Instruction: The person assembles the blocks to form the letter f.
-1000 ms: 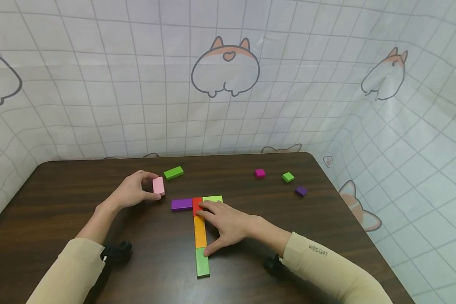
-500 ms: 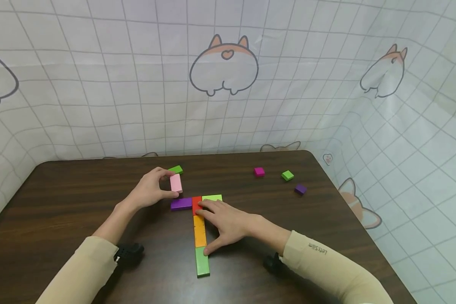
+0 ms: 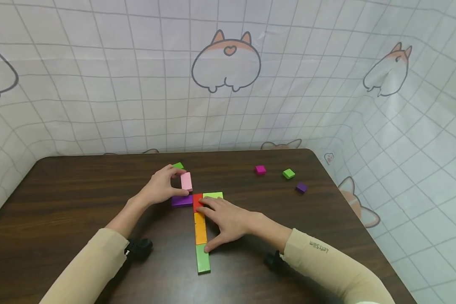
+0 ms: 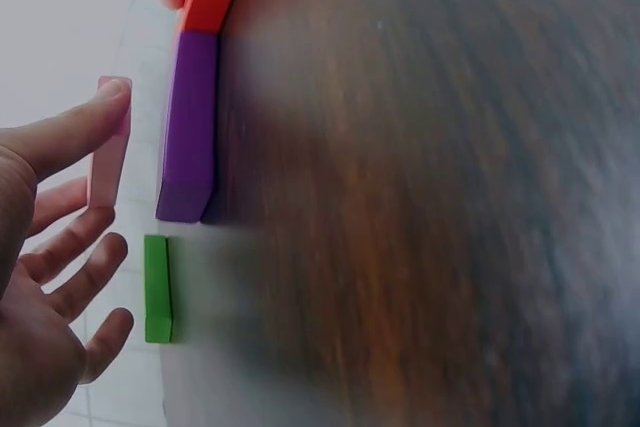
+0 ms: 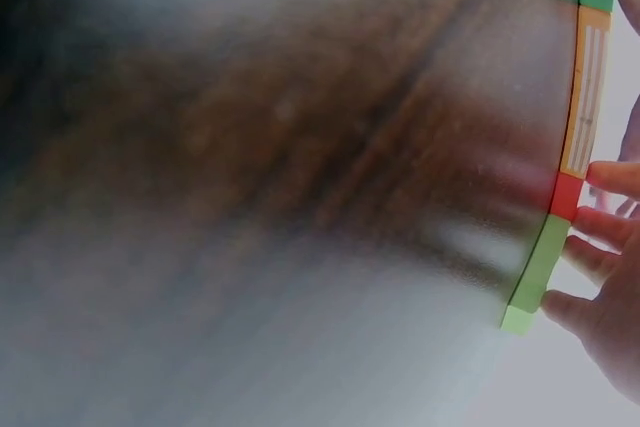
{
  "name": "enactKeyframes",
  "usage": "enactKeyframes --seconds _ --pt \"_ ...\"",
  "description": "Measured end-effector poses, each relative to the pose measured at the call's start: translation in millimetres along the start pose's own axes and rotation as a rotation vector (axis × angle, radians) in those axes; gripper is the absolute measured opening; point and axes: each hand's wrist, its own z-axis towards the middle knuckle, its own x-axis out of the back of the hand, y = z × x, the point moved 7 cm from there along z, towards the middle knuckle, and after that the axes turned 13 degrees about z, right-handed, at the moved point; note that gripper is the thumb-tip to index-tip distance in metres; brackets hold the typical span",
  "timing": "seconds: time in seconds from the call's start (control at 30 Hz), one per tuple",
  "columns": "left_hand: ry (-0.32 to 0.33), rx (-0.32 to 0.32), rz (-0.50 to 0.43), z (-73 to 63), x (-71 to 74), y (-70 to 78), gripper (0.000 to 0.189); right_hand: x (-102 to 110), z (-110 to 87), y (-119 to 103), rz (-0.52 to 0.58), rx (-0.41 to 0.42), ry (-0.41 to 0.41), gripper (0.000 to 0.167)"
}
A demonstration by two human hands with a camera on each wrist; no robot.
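Between thumb and fingertips my left hand (image 3: 161, 185) pinches a pink block (image 3: 186, 181), held upright just behind the purple block (image 3: 182, 201). In the left wrist view the pink block (image 4: 108, 162) appears apart from the purple one. My right hand (image 3: 229, 217) lies with spread fingers over a T of blocks, its fingertips on the red block (image 3: 196, 203) and its thumb at the green block (image 3: 203, 259). An orange block (image 3: 200, 229) joins red to green, and a light green block (image 3: 213, 195), partly covered by the hand, extends right from the red one.
A bright green block (image 3: 178, 165), partly hidden, lies behind my left fingers. Toward the back right of the dark wooden table (image 3: 80, 181) sit a magenta block (image 3: 260, 170), a small green block (image 3: 289, 173) and a dark purple block (image 3: 301, 188). A patterned curtain (image 3: 137, 84) hangs behind.
My left hand has carried the pink block rightward, from left of the bright green block to behind the purple one. The right hand and the T of blocks stay in place.
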Motion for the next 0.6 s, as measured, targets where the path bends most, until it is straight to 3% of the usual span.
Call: enactKeyframes --seconds 0.6 --pt "-0.026 -0.008 0.006 10.2 -17.4 13.5 0.067 -3 -1.4 1 -0.005 0.019 0.012 0.105"
